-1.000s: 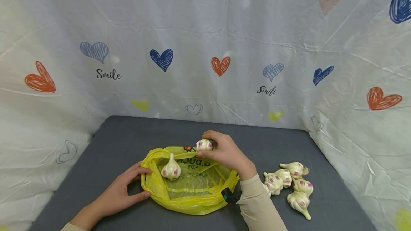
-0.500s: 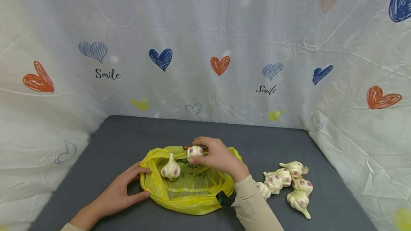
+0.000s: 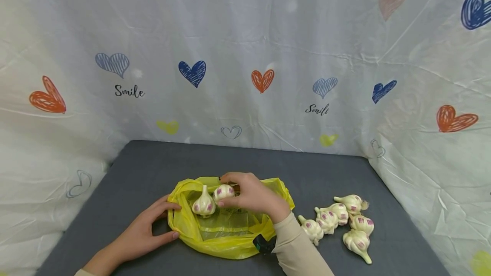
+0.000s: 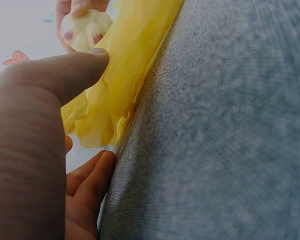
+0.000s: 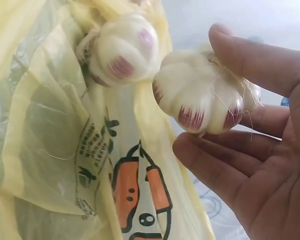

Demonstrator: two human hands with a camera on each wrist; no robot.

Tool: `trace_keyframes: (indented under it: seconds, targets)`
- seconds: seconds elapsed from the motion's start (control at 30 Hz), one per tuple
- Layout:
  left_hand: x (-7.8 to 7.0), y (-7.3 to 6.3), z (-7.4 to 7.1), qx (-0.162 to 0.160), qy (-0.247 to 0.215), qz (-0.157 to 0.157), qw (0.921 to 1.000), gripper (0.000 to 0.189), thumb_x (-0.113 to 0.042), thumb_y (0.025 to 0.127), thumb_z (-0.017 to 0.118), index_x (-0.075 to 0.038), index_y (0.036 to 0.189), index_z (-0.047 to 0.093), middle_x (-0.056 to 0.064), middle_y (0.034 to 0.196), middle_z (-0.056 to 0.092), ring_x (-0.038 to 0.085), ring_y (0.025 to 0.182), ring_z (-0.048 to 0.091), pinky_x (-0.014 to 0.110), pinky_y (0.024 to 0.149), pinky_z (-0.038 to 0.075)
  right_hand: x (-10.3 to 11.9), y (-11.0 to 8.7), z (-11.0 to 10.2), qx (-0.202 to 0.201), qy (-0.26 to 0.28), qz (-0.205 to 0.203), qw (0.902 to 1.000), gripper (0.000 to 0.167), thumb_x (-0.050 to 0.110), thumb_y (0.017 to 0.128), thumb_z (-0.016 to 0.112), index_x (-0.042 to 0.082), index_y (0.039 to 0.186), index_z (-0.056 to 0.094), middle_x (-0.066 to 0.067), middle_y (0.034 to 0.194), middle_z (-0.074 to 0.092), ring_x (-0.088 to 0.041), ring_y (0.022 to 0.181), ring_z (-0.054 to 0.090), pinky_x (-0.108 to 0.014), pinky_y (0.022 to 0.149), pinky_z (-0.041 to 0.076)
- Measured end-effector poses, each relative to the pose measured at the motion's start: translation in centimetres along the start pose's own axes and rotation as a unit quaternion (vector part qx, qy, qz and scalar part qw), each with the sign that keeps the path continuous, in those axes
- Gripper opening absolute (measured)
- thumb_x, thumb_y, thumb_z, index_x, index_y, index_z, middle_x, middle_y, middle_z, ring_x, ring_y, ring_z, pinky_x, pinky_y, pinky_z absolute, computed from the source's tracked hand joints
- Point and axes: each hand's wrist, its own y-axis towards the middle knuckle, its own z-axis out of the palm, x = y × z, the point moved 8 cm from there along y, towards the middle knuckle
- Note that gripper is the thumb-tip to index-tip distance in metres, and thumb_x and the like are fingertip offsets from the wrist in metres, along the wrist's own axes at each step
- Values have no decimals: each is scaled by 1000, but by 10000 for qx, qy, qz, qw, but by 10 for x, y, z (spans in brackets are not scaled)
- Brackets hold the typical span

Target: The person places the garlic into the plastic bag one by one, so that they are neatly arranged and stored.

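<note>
A yellow plastic bag [image 3: 226, 250] lies with its mouth spread wide on the dark table. One garlic bulb [image 3: 204, 206] stands inside at the left, stem up. Just right of it, over the bag's mouth, my right hand [image 3: 253, 197] holds another garlic bulb [image 5: 200, 95] between thumb and fingers. The right wrist view shows the two bulbs close together. My left hand [image 3: 147, 222] grips the bag's left side, a finger over the rim and the thumb lower on the outside. In the left wrist view the thumb [image 4: 82, 75] lies against the yellow plastic.
Several garlic bulbs [image 3: 327, 219] lie grouped on the table [image 3: 295, 163] right of the bag, the closest one beside the right sleeve [image 3: 299, 246]. A white curtain [image 3: 230, 33] with printed hearts hangs behind and at both sides.
My right hand has moved left and down with its garlic bulb, from the bag's back rim toward the bulb inside. The left hand has stayed at the bag's left side.
</note>
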Motion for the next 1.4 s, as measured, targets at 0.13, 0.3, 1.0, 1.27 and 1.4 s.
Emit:
trace_keyframes:
  seconds: [0.13, 0.3, 1.0, 1.27, 1.4]
  targets:
    - [0, -1, 0, 5, -27, -29, 10000, 53, -27, 97, 88, -32, 144, 63, 17, 168, 41, -8, 148, 36, 26, 102, 58, -2, 2, 7, 126, 9, 1, 9999, 50, 35, 97, 88, 11, 137, 73, -3, 139, 71, -8, 98, 69, -24, 81, 59]
    - [0, -1, 1, 7, -43, -44, 10000, 53, -27, 98, 87, -31, 144, 64, 17, 168, 42, -8, 147, 37, 26, 102, 58, -5, 4, 14, 223, -54, 38, 9997, 49, 33, 97, 88, 11, 137, 72, -3, 140, 70, -6, 101, 68, -23, 82, 59]
    - [0, 0, 0, 12, 180, -57, 9998, 52, -32, 97, 88, -34, 144, 64, 10, 168, 44, -5, 149, 38, 28, 101, 59, -22, 12, 33, 533, -943, 42, 9941, 53, 35, 95, 90, 12, 139, 73, 3, 138, 70, -11, 124, 65, -30, 105, 55]
    - [-1, 1, 0, 15, 229, -155, 9996, 52, -35, 97, 88, -35, 143, 65, 13, 168, 44, -5, 149, 36, 28, 101, 59, -24, 10, 37, 698, -911, 344, 9928, 61, 39, 96, 87, 14, 148, 68, -1, 154, 60, -21, 144, 55, -38, 117, 48]
    - [0, 1, -1, 16, 254, -163, 9995, 51, -35, 96, 88, -35, 142, 65, 13, 167, 44, -4, 149, 37, 28, 100, 59, -25, 10, 37, 651, -913, 363, 9930, 63, 41, 97, 87, 14, 150, 66, 0, 154, 61, -21, 145, 54, -39, 119, 47]
